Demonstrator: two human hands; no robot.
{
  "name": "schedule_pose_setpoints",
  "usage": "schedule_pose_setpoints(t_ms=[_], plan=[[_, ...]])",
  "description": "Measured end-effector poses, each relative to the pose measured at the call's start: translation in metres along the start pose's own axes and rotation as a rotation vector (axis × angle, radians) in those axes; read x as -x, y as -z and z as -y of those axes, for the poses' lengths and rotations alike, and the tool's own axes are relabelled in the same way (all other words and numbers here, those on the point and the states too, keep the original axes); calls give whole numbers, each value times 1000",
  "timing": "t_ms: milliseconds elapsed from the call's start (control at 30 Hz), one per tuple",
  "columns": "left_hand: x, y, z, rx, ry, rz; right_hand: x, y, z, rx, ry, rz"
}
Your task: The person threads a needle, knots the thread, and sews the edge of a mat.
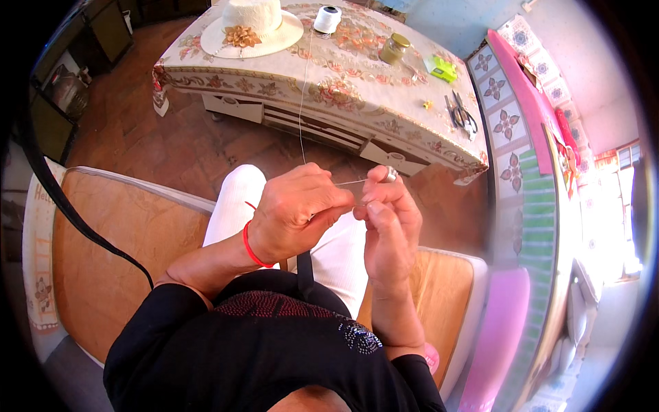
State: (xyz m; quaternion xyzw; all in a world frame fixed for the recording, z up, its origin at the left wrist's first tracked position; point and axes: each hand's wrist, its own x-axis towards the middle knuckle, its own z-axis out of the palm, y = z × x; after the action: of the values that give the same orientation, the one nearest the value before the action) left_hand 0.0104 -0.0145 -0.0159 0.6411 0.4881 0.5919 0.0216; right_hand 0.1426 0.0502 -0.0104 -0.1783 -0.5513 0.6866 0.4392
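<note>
White thread [304, 103] runs from a spool [328, 20] on the table down to my left hand [304, 211], whose fingers are closed on it. A short taut length of it crosses to my right hand [394, 216], close beside the left in front of my lap. The right thumb and index finger pinch at the near side of the gap. Something very thin shows there, too small to tell whether it is a needle or thread. A metal ring thimble [392, 174] sits on a right finger. My left wrist wears a red cord bracelet [250, 246].
On the flowered tablecloth [288, 67] stand a cream brimmed hat [252, 18] with a brown flower, a lidded glass jar [394, 49] and a green box [441, 69]. Black-handled scissors [457, 116] and a small yellow thing [428, 104] lie at the right. A black cable [77, 221] hangs at left.
</note>
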Motion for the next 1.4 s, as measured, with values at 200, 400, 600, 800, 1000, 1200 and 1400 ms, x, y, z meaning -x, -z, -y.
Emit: schedule_pose_setpoints(t_ms=[200,400,600,800,1000,1200,1400], plan=[[2,0,2,40,56,31,-4,7,9,-143,-88,-80],[5,3,0,234,285,68,0,12,9,-174,-114,-41],[7,8,-6,603,580,77,5,5,5,223,-22,-43],[6,9,-6,500,504,108,8,0,1,89,-31,14],[6,6,-4,423,455,81,12,-2,-1,-15,-55,29],[7,6,-2,386,424,63,12,-4,-4,-22,-36,30],[7,7,-1,362,406,61,12,-5,-5,-19,-39,20]])
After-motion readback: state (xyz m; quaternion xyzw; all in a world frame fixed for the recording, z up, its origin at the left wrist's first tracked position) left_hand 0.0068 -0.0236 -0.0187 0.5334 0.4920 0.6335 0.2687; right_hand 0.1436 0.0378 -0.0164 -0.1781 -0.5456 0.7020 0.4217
